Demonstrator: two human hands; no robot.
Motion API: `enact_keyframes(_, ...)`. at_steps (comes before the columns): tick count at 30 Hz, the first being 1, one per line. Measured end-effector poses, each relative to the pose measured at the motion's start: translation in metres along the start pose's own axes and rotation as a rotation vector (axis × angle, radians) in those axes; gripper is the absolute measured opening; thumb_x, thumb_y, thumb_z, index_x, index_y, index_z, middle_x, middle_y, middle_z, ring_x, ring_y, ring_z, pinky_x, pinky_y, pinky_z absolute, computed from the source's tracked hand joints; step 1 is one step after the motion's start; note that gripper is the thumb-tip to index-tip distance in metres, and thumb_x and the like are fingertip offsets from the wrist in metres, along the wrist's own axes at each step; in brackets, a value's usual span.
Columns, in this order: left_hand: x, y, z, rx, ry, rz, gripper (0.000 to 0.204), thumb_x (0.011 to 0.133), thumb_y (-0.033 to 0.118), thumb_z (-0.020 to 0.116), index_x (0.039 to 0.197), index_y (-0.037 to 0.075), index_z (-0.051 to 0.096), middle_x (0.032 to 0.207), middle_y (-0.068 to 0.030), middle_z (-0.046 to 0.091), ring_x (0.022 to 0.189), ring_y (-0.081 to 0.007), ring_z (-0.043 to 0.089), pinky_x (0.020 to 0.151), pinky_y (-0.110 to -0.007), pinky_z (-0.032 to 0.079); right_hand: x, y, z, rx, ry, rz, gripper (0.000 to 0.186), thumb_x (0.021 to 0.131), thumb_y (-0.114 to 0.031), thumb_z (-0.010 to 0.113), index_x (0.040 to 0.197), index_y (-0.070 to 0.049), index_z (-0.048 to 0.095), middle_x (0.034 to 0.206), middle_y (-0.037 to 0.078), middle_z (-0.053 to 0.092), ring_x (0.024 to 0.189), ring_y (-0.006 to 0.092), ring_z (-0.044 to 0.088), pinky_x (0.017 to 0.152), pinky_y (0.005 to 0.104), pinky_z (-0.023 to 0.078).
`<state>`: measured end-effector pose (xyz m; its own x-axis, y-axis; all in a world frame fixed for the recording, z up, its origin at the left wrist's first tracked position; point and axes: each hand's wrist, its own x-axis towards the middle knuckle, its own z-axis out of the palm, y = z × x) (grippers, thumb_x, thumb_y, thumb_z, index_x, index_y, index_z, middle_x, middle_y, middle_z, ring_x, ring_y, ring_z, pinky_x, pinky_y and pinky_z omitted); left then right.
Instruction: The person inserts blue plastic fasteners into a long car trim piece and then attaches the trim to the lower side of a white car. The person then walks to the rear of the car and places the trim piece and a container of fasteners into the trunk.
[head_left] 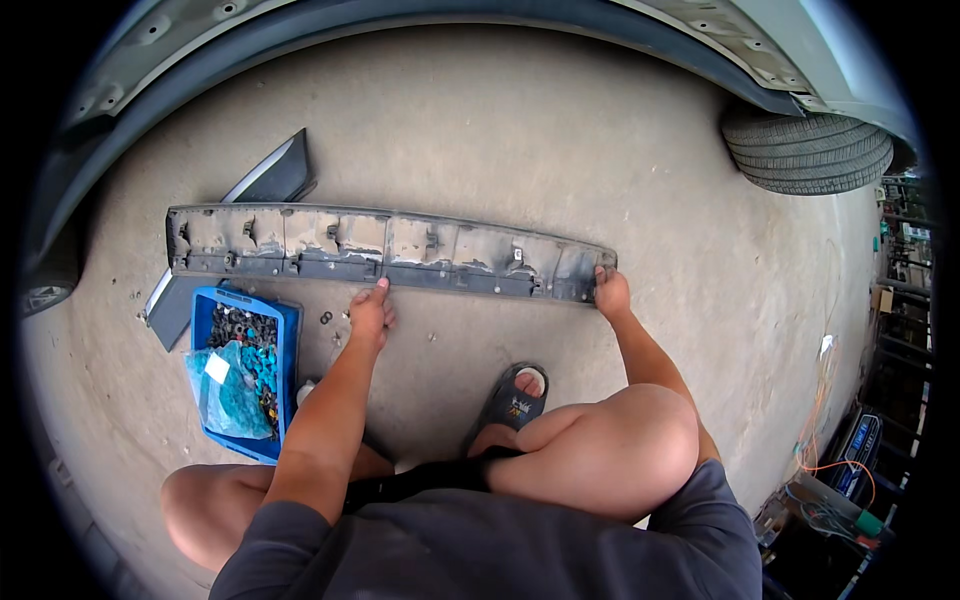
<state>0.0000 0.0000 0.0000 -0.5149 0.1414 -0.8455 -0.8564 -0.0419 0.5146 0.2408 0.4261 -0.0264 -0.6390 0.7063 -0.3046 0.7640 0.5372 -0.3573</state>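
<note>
A long dark car trim panel (420, 277) stretches across in front of me, its dusty inner side with several clips facing up. My right hand (613, 293) is closed on its right end, thumb on top. At the near edge, left of the panel's middle, my left hand (370, 315) grips with the thumb over the rim and the fingers curled. Under the panel's left part lies a second dark trim piece (278, 172) with a bright strip, set aslant. A blue bin (293, 345) beside my left forearm holds loose black and teal clips and a clear bag of teal clips (232, 395).
A car's lower sill (450, 12) arches along the far side, with a tire (810, 152) at the far right. Small black rings (326, 318) lie on the concrete floor near my left hand. Racks and an orange cable (825, 466) stand at the right.
</note>
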Motion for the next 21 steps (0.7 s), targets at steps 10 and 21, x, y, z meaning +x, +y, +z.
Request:
enact_keyframes(10,-0.022,0.005,0.004,-0.105,-0.050,-0.014,0.037,0.094,0.031,0.071,0.076,0.015,0.043,0.056,0.0033,0.033,0.046,-0.0135,0.031,0.044,-0.032,0.029,-0.013,-0.024,-0.010,-0.116,0.066,0.050,0.043,0.103,-0.033,0.044,0.091,0.003,0.065,0.094,0.029,0.067,0.090,0.0471,0.063,0.082,0.0548,0.050)
enact_keyframes(21,-0.023,0.000,0.010,-0.127,-0.059,-0.064,0.030,0.095,0.034,0.069,0.082,0.012,0.053,0.059,0.0023,0.036,0.050,-0.0145,0.035,0.048,-0.032,0.031,0.000,-0.001,-0.030,-0.010,-0.098,-0.043,0.041,0.101,-0.035,0.049,0.100,0.003,0.065,0.100,0.029,0.067,0.099,0.0460,0.063,0.087,0.0512,0.050)
